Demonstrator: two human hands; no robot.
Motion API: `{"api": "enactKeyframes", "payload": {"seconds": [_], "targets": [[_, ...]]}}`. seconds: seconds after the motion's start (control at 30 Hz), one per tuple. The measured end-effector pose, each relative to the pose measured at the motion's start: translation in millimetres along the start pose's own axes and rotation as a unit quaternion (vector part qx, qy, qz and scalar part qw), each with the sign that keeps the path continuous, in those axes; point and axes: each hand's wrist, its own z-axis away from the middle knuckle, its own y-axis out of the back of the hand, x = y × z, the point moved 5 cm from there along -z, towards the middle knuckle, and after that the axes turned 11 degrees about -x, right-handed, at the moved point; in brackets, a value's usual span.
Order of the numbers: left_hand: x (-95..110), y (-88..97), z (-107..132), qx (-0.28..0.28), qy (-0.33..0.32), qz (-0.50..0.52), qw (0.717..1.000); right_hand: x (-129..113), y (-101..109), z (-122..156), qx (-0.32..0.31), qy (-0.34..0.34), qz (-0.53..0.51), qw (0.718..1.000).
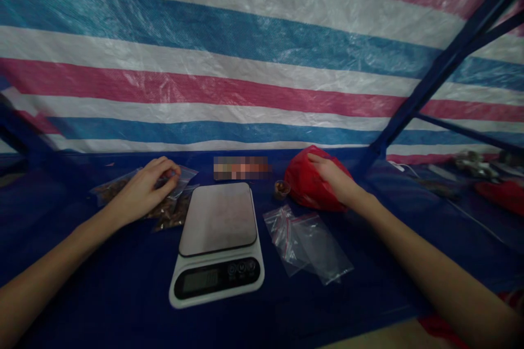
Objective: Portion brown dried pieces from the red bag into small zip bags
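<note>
Nearest: blue cloth [123,294] over the whole table. Dead centre on it, scale [219,240], display end toward the camera, screen dark. Just right of scale: empty bags [307,242], clear zip type with red seal line, overlapping, flat on cloth, touched by neither hand.

Mid-depth, left of scale: left hand [145,191], palm down on packets [172,212]. Clear bags with brown contents, loosely piled, nearest one touching the scale's left edge or just short of it; cannot tell which. Fingers curled in, thumb against fingertips, pinching the top edge of the upper packet. Closed grip, not a fist.

Mid-depth, right of scale: right hand [333,177] laid over the top of red bag [307,191]. Fingers nearly straight, slightly curved to the bulge, pointing left. Released posture, resting contact only; no pinch visible. Red bag: bulging, on cloth, back right of scale, well apart from packets. Small cup [281,189] with brown bits just left of red bag, between it and the scale's far corner.

Further back: blurred patch [241,168] beyond scale, content unreadable. Behind everything: striped tarp [245,65], white/blue/pink bands, as back wall. Blue pole [442,65] slanting up at right. Dim clutter [491,174] at far right, too dark to tell.
</note>
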Motion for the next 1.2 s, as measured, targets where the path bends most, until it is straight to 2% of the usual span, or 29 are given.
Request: {"api": "enactKeyframes", "payload": {"seconds": [0.1,0.33,0.43,0.5,0.57,0.67,0.73,0.83,0.97,1.2], "targets": [[-3,-1.4,0,0.014,0.007,0.014,1.000,-6,18,0,0.010,-0.017,0.034,0.999],[-5,-7.2,-1,0.008,-0.004,0.029,1.000,-7,54,10,0.142,-0.070,0.096,0.983],[-4,-7.4,-1,0.005,-0.005,0.034,0.999,-25,61,10,0.187,-0.067,0.087,0.976],[-4,-8.0,-1,-0.002,-0.007,0.041,0.999,-44,58,6,0.193,-0.058,0.059,0.978],[-5,-8.6,-1,-0.008,-0.008,0.047,0.999,-64,48,-1,0.173,-0.038,0.021,0.984],[-7,-9.2,-1,-0.011,-0.007,0.048,0.999,-85,23,-11,0.100,0.008,-0.029,0.995],[-8,-9.8,-1,-0.014,-0.006,0.044,0.999,-89,6,-15,0.050,0.031,-0.052,0.997],[-10,-10.8,-1,-0.020,-0.009,0.037,0.999,-83,-10,-16,0.011,0.027,-0.069,0.997],[-12,-12.3,-1,-0.027,-0.018,0.037,0.999,-75,-15,-15,-0.008,0.014,-0.078,0.997],[-12,-12.5,-2,-0.027,-0.018,0.040,0.999,-75,-10,-16,-0.025,0.021,-0.078,0.996]]}}
